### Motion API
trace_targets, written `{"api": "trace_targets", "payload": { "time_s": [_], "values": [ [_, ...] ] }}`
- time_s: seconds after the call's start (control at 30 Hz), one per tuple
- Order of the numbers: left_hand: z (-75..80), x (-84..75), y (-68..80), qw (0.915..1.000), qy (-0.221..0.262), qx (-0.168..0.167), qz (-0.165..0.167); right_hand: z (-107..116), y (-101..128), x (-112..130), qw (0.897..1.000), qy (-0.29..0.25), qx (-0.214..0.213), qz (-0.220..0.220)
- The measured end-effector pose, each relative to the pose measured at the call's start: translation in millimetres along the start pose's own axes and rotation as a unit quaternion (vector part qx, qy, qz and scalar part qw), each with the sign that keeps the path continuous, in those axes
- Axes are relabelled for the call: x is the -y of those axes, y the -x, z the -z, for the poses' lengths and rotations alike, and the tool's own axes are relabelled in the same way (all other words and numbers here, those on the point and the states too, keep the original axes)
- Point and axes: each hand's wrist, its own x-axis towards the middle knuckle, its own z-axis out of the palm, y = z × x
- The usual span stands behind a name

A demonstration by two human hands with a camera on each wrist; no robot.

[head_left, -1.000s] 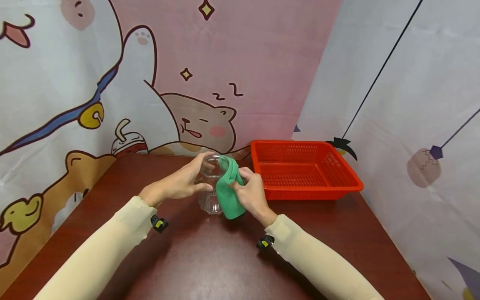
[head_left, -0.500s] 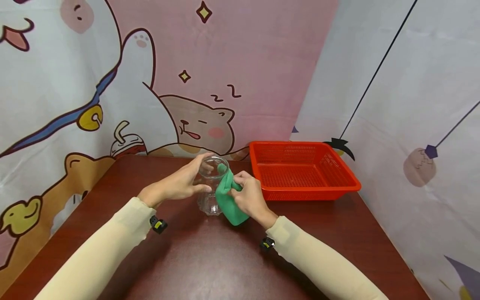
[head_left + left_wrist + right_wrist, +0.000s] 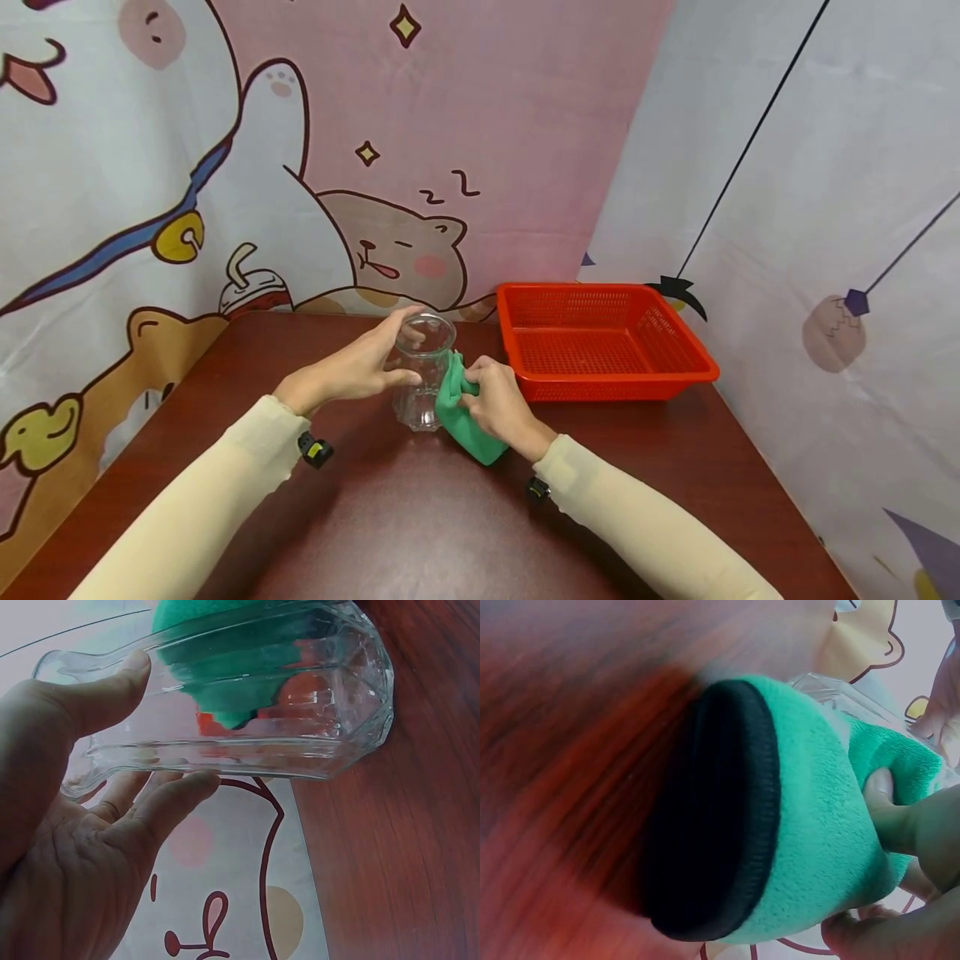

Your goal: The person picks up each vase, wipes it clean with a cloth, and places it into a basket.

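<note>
A clear glass vase (image 3: 418, 410) with a flared rim and ribbed sides stands near the middle of the table. My left hand (image 3: 352, 367) holds it around the neck, thumb on the near side and fingers behind. In the left wrist view the thumb lies along the glass (image 3: 262, 754). My right hand (image 3: 501, 402) pinches a folded green cloth (image 3: 468, 429) just right of the vase. The cloth's top is bunched by the rim, and its lower part hangs toward the table. A dark edge borders the fuzzy cloth (image 3: 817, 825) in the right wrist view.
A red plastic basket (image 3: 600, 385) with perforated sides stands at the back right, close beyond my right hand. Cartoon-printed fabric (image 3: 540, 167) rises behind the dark red wooden table (image 3: 420, 517) and along its sides.
The cloth, earlier over the rim and partly inside the mouth, has come out and now hangs outside on the right. My right hand shifted slightly down with it; the left kept its hold.
</note>
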Motion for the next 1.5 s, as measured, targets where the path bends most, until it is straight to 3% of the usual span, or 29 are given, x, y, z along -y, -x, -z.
{"api": "trace_targets", "payload": {
  "time_s": [0.63, 0.83, 1.5],
  "values": [
    [1.8, 0.2, 1.2, 1.0, -0.004, 0.007, -0.001, -6.6, -0.1, -16.1, 0.995, 0.065, 0.077, 0.015],
    [1.3, -0.5, -0.3, 0.9999, 0.005, 0.007, 0.005, -7.0, -2.0, -18.1, 0.994, 0.069, 0.09, 0.0],
    [2.3, -0.8, 3.2, 0.9999, 0.008, 0.003, 0.008, -7.3, -4.6, -20.2, 0.994, -0.011, 0.079, -0.077]
  ]
}}
